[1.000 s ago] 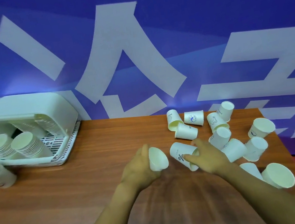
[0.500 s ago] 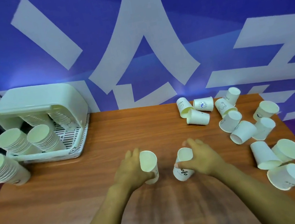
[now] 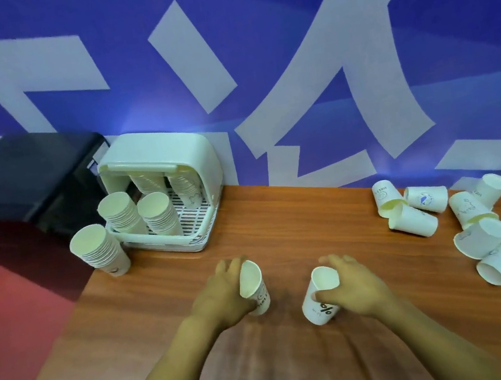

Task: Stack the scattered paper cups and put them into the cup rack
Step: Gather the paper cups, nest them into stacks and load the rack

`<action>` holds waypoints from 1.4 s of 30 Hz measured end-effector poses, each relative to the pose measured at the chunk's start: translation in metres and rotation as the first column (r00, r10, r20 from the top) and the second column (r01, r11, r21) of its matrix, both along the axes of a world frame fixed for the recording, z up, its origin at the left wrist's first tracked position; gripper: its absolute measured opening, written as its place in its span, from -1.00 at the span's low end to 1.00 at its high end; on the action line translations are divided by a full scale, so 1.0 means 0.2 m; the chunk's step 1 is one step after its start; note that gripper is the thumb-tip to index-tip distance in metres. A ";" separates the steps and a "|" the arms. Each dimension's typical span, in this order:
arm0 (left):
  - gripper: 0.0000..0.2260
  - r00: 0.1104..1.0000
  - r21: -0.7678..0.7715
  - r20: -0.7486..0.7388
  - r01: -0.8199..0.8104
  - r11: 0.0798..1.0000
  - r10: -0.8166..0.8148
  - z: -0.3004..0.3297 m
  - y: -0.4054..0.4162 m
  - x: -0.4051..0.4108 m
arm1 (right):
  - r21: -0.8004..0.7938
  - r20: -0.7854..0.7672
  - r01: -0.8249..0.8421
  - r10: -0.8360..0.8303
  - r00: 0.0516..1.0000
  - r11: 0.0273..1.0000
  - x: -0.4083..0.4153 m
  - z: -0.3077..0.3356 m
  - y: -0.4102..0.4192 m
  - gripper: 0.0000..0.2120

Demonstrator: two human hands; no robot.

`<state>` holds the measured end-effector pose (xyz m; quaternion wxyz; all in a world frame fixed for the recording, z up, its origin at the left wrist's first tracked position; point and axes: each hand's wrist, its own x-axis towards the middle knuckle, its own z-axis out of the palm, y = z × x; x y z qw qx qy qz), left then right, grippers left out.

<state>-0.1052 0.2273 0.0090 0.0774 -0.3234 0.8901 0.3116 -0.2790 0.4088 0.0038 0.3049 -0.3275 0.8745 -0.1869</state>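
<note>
My left hand (image 3: 220, 297) grips a white paper cup (image 3: 253, 285), mouth up and tilted right, just above the wooden table (image 3: 284, 240). My right hand (image 3: 354, 285) grips another white cup (image 3: 321, 294) with black print, mouth tilted toward the left cup. A small gap separates the two cups. Several loose cups (image 3: 412, 215) lie scattered on the table's right side. The white cup rack (image 3: 171, 160) stands at the back left corner with cup stacks (image 3: 157, 215) inside. One more stack (image 3: 100, 251) stands on the table left of the rack.
A black box (image 3: 25, 181) with a yellow label sits left of the rack, beyond the table. The blue wall with white shapes runs right behind the table. The table's left edge drops to a red floor (image 3: 14, 312).
Both hands carried their cups closer to me and turned them mouth up. My view swung left, so the rack sits nearer the middle and the scattered cups are at the right edge.
</note>
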 end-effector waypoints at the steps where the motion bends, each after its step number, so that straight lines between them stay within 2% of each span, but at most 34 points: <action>1: -0.27 1.000 -0.006 -0.009 0.013 1.000 -0.013 0.01 -0.04 0.00 | -0.001 -0.002 0.000 0.000 1.000 1.000 0.01 0.02 -0.04 -0.36; 5: -0.34 0.995 0.002 -0.039 0.090 0.996 -0.090 0.04 -0.25 0.02 | -0.059 -0.058 0.032 -0.036 0.998 0.998 0.06 0.09 -0.31 -0.44; 8: -0.29 0.994 0.014 -0.077 0.085 0.996 -0.084 0.07 -0.50 0.14 | -0.128 -0.077 0.018 -0.028 0.997 0.992 0.18 0.14 -0.58 -0.45; 12: -0.23 0.992 -0.039 -0.125 0.000 0.999 -0.004 0.14 -0.94 0.33 | -0.229 -0.099 -0.042 0.020 0.995 0.972 0.39 0.18 -1.01 -0.36; 17: -0.28 0.936 -0.158 -0.314 -0.220 0.963 0.163 0.23 -1.34 0.47 | -0.430 -0.184 -0.039 -0.046 0.982 0.902 0.56 0.24 -1.42 -0.31; 21: -0.31 0.903 -0.233 -0.397 -0.273 0.933 0.165 0.26 -1.53 0.45 | -0.500 -0.276 -0.047 -0.107 0.955 0.865 0.60 0.25 -1.63 -0.34; 30: -0.30 0.957 -0.231 -0.244 -0.214 0.949 0.157 0.05 -1.64 0.38 | -0.455 -0.315 -0.092 -0.064 0.947 0.886 0.57 0.08 -1.75 -0.35; 36: -0.14 0.991 -0.149 0.014 -0.127 0.981 0.130 -0.03 -1.68 0.38 | -0.331 -0.221 -0.074 -0.001 0.975 0.941 0.59 0.01 -1.79 -0.23; 39: -0.16 0.988 -0.088 0.020 -0.149 0.985 0.151 -0.05 -1.70 0.37 | -0.281 -0.168 -0.029 -0.020 0.986 0.959 0.59 -0.05 -1.78 -0.20; 42: -0.18 0.988 -0.060 0.009 -0.152 0.987 0.153 -0.06 -1.71 0.36 | -0.307 -0.115 0.017 -0.055 0.992 0.952 0.59 -0.07 -1.78 -0.21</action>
